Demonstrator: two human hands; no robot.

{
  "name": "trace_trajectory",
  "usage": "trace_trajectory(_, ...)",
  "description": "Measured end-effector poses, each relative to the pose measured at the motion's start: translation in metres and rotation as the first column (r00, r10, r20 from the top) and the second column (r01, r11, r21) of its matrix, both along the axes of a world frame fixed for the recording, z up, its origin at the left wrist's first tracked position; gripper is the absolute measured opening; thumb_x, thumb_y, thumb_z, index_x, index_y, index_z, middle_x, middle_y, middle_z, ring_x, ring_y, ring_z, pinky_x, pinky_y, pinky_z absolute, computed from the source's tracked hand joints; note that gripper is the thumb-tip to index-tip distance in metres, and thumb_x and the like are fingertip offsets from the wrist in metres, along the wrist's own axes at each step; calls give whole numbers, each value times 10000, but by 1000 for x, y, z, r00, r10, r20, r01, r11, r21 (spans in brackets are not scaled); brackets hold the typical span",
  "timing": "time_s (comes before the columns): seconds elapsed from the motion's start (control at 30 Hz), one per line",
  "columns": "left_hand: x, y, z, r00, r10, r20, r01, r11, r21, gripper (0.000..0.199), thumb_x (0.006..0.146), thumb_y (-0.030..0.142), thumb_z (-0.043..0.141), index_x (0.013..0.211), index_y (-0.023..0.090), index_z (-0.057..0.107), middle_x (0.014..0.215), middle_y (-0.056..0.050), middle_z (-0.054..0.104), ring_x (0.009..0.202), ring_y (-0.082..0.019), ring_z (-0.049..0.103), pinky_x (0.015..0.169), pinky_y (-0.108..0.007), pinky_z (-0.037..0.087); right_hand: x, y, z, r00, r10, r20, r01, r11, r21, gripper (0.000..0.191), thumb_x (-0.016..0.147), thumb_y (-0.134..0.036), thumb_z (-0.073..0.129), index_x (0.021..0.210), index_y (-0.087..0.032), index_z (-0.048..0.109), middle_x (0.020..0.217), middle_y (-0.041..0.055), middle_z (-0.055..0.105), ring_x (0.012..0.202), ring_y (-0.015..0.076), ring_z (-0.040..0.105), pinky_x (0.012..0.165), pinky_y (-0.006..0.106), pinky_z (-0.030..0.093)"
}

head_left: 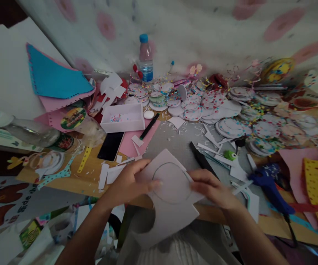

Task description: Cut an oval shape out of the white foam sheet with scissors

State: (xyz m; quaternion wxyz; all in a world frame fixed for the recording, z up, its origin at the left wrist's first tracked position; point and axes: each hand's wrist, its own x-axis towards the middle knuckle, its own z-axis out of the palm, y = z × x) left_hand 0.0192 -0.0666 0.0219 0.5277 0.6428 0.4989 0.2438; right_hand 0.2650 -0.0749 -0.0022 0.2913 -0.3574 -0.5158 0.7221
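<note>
Between my two hands is a white foam or card sheet [172, 217] with a circle drawn on it. A round notch is cut out of its lower left side, and its right edge is stepped. My left hand [133, 182] grips the left edge, thumb on top near the circle. At the right edge, my right hand [210, 186] pinches the sheet by the circle's rim. The sheet is held over the table's front edge, above my lap. A black-handled cutter or pen-like tool [203, 158] lies just beyond my right hand.
Stacks of decorated white discs [214, 101] crowd the back right. A white box [123, 117], phone [110, 146] and water bottle [146, 60] stand left of them. At right is a blue glue gun [272, 187]. White scraps [210, 136] litter the grey mat [161, 141].
</note>
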Motion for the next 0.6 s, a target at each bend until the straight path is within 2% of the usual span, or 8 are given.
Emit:
trace_trajectory(0.03,1,2,-5,996,57,70,-49,993,-104,397,743,366,723,1077,166,642,1038,-82,696,924,-239,664,768,-322,542,-4,-1,-3,991,-122,-48,120,992,-40,328,776,-494,585,663,-188,545,609,-29,435,532,108,365,471,215,306)
trace_trajectory(0.1,6,2,-14,959,235,159,-199,957,-212,266,729,338,737,895,145,660,834,-37,703,767,-185,661,659,-253,518,-11,-4,-9,940,-321,-117,313,946,-83,309,777,-506,592,769,-197,578,687,-18,492,583,121,417,503,216,348)
trace_trajectory(0.17,11,-3,-21,885,403,232,-345,904,-254,264,704,313,762,883,152,653,824,-21,705,769,-169,653,680,-245,510,-16,-7,-12,912,-399,-100,393,917,-69,273,791,-477,618,862,-213,603,769,-7,545,645,132,470,557,220,393)
trace_trajectory(0.2,12,-6,-23,850,453,269,-381,881,-281,284,699,303,767,919,162,655,869,-23,713,801,-171,656,714,-254,513,-18,-7,-12,906,-420,-57,418,907,-45,244,797,-447,637,878,-218,611,798,-2,561,673,134,487,581,221,405)
trace_trajectory(0.3,10,-16,-25,809,490,326,-333,838,-432,382,674,298,783,1013,179,654,987,-49,721,853,-194,668,740,-282,524,-18,-9,-7,883,-461,85,461,887,20,217,808,-422,655,834,-209,624,763,1,561,647,127,479,542,212,386)
trace_trajectory(0.43,6,-22,-20,834,463,299,-196,756,-625,493,571,295,846,1005,159,655,979,-83,732,806,-221,686,646,-280,535,-21,-13,3,860,-458,224,454,888,70,269,816,-467,633,858,-202,627,654,-14,508,546,118,428,437,218,312)
trace_trajectory(0.53,13,-24,-18,819,441,366,-129,764,-632,549,597,267,837,1097,171,632,1034,-94,723,889,-251,688,715,-326,552,-28,-19,8,832,-470,294,434,882,183,254,853,-450,590,858,-198,621,636,-14,503,536,120,424,437,231,308)
trace_trajectory(0.6,23,-25,-18,787,460,411,-150,790,-595,535,617,231,825,1111,172,629,1080,-96,711,953,-259,676,794,-355,549,-33,-24,8,807,-501,313,422,860,287,223,882,-412,557,845,-199,613,638,-15,509,538,120,424,453,237,316)
